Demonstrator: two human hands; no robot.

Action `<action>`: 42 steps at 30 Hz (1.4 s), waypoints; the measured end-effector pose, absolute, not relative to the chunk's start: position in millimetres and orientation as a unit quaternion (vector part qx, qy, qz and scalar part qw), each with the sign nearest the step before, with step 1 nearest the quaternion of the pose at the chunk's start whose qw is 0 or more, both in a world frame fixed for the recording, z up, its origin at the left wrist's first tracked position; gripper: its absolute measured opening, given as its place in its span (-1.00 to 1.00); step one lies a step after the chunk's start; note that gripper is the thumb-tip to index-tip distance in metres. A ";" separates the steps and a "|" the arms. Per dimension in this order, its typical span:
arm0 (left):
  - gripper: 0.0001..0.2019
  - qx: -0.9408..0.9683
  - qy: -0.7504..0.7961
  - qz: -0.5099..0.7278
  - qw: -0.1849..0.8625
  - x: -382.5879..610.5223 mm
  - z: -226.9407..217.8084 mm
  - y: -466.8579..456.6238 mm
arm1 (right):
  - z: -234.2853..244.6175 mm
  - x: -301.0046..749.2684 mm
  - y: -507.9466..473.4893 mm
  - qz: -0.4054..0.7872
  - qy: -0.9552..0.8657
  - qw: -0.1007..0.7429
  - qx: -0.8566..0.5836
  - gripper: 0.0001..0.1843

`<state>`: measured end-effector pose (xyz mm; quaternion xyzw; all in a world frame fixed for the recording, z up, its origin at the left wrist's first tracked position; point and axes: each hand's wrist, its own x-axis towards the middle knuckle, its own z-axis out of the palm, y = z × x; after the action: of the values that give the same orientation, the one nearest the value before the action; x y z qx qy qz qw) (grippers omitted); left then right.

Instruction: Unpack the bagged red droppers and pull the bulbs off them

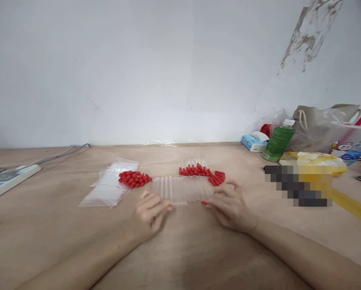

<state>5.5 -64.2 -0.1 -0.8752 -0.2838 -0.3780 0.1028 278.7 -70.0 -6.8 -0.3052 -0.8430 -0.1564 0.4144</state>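
My left hand point(151, 209) is closed in a pinch on a clear thin tube point(179, 204), which points right, level just above the table. Opposite it, my right hand point(230, 206) pinches a small red stopper point(204, 203) between thumb and finger. A gap lies between stopper and tube. Just beyond both hands lies a row of clear tubes point(182, 189), side by side. Behind that row are several tubes with red stoppers point(195, 170) in their near ends. A pile of loose red stoppers point(134, 179) sits left of the row, partly on clear plastic bags point(103, 189).
A white power strip point(20, 179) with a grey cable is at the left. On the right stand a tissue pack point(254, 142), a green bottle point(279, 141) and bags. A pixelated dark patch covers something beside a yellow strip point(353, 209). The wall closes off the back.
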 end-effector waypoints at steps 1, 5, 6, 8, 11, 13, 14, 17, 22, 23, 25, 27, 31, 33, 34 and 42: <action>-0.82 -0.856 -0.319 -0.398 0.089 -0.7 0.9 -60.1 | -6.7 284.1 -64.1 -0.132 -0.816 0.446 -0.343 -0.88; -0.73 -0.787 -0.443 -0.427 0.052 -17.5 5.2 -40.6 | -11.6 304.5 -35.2 -0.007 -0.677 0.558 -0.479 -0.76; -0.72 -0.783 -0.450 -0.426 0.054 -18.9 5.1 -35.9 | -14.2 308.8 -28.0 0.002 -0.652 0.571 -0.498 -0.73; -0.72 -0.783 -0.449 -0.425 0.062 -19.2 3.1 -28.0 | -19.4 317.3 -14.6 0.015 -0.610 0.585 -0.534 -0.68; -0.78 -0.780 -0.451 -0.429 0.067 -17.7 -0.4 -21.5 | -21.3 329.4 3.7 0.071 -0.551 0.598 -0.579 -0.61; -0.86 -0.783 -0.448 -0.425 0.068 -17.0 -1.3 -20.6 | -16.9 335.7 14.3 0.102 -0.530 0.598 -0.592 -0.59; -0.88 -0.787 -0.443 -0.423 0.069 -16.7 -1.3 -21.0 | -13.7 337.8 18.7 0.112 -0.531 0.591 -0.598 -0.61; -0.87 -0.801 -0.428 -0.414 0.066 -15.4 -1.2 -23.5 | -7.2 339.4 25.6 0.125 -0.549 0.560 -0.608 -0.69; -0.85 -0.823 -0.413 -0.384 0.066 -11.5 -2.2 -28.4 | -14.7 333.7 15.9 0.110 -0.600 0.524 -0.595 -0.75; -0.85 -0.827 -0.410 -0.378 0.065 -10.9 -2.2 -29.2 | -16.5 333.0 13.0 0.103 -0.614 0.514 -0.589 -0.77; -0.84 -0.833 -0.408 -0.368 0.062 -10.1 -2.1 -30.9 | -18.0 332.1 8.6 0.078 -0.644 0.487 -0.585 -0.78; -0.81 -0.833 -0.412 -0.365 0.061 -10.3 -1.6 -32.2 | -17.3 331.7 6.2 0.048 -0.665 0.454 -0.591 -0.78; -0.79 -0.831 -0.416 -0.362 0.073 -12.8 -0.7 -32.9 | -16.4 331.8 5.5 0.019 -0.685 0.401 -0.607 -0.74; -0.79 -0.830 -0.419 -0.357 0.091 -14.5 -0.3 -32.1 | -18.2 333.4 6.8 0.005 -0.674 0.411 -0.613 -0.71; -0.80 -0.828 -0.423 -0.354 0.098 -15.3 -0.1 -31.5 | -19.3 334.5 7.9 -0.002 -0.663 0.424 -0.617 -0.70; -0.81 -0.823 -0.447 -0.339 0.088 -17.9 -0.4 -27.5 | -1.8 316.3 18.9 -0.003 -0.671 0.414 -0.615 -0.76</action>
<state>-17.9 -27.5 -0.4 -0.8232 -0.4472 -0.3385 0.0877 316.3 18.9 -1.8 -0.6154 -0.6707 -0.0033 0.4139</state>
